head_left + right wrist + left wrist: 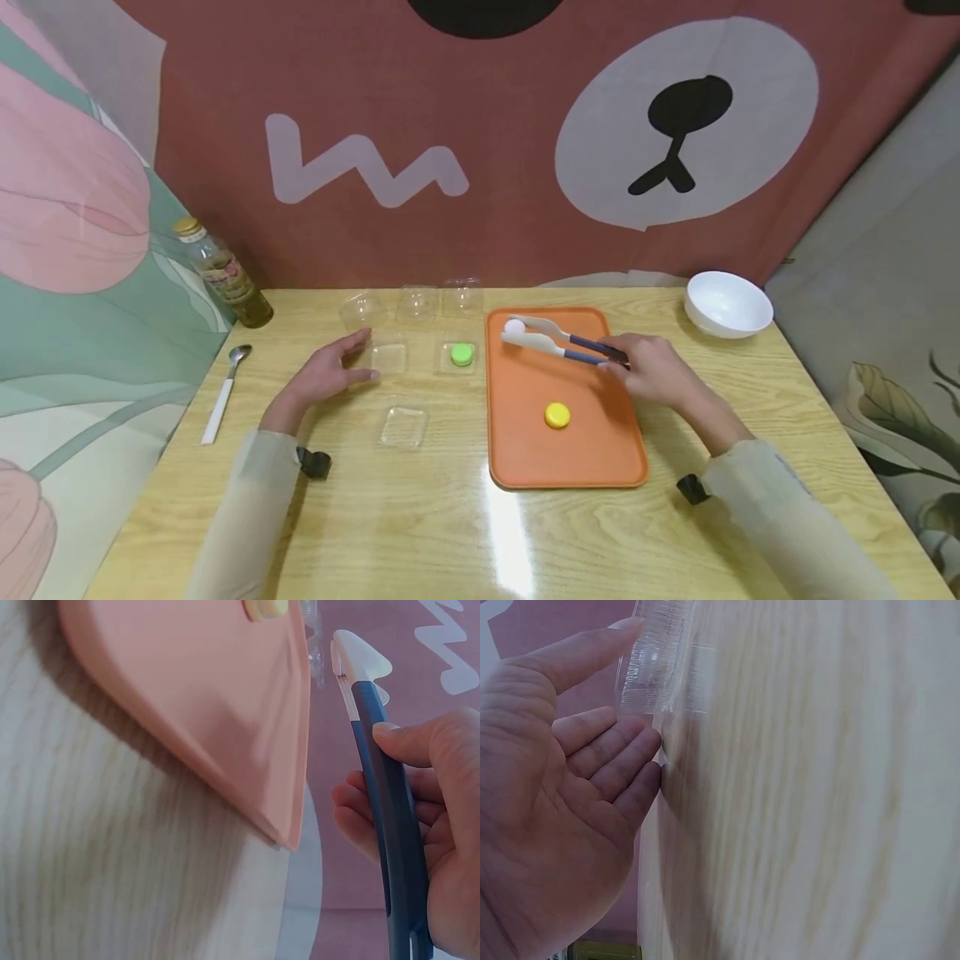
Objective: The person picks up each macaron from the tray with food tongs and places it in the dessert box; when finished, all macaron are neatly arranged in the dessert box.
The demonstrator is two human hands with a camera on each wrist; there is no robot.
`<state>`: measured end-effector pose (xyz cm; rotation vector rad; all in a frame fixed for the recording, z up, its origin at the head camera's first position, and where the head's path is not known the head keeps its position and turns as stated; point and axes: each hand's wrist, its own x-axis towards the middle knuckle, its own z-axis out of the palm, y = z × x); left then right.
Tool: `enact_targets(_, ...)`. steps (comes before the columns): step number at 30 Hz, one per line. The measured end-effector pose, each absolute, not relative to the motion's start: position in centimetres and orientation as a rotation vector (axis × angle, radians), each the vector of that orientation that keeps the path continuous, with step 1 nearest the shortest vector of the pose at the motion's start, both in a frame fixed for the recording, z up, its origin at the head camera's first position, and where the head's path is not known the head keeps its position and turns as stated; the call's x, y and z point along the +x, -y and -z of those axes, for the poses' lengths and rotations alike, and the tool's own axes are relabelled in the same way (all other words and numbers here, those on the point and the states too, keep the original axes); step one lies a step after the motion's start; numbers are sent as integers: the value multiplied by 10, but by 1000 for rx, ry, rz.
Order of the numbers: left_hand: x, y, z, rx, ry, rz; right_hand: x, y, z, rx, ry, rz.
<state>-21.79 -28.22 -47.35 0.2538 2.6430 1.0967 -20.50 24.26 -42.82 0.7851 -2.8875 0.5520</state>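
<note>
My right hand [652, 368] grips tongs [534, 341] with dark blue handles and white tips. Between the spread tips, over the far left part of the orange tray [525, 454], is a pale pink macaron [514, 327]. A yellow macaron [557, 416] lies nearer on the tray. To its left, a green macaron [462, 355] sits in a small clear plastic box. My left hand [324, 377] is beside another clear box [388, 358], thumb and fingers spread at its left side. In the left wrist view, the thumb overlaps the clear plastic [651, 664] and the other fingers bend loosely.
Another clear box [403, 427] lies nearer me. Three clear lids [417, 305] stand along the back edge. On the left are a bottle [232, 283] and a white-handled spoon [220, 408]. A white bowl [727, 305] stands back right, and a patterned cloth hangs behind the table.
</note>
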Motion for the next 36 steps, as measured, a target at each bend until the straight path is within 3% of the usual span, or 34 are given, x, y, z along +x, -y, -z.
enact_targets(36,-217,280,471,273,-2635,-1103,-224,-160,411,932,2868,-618)
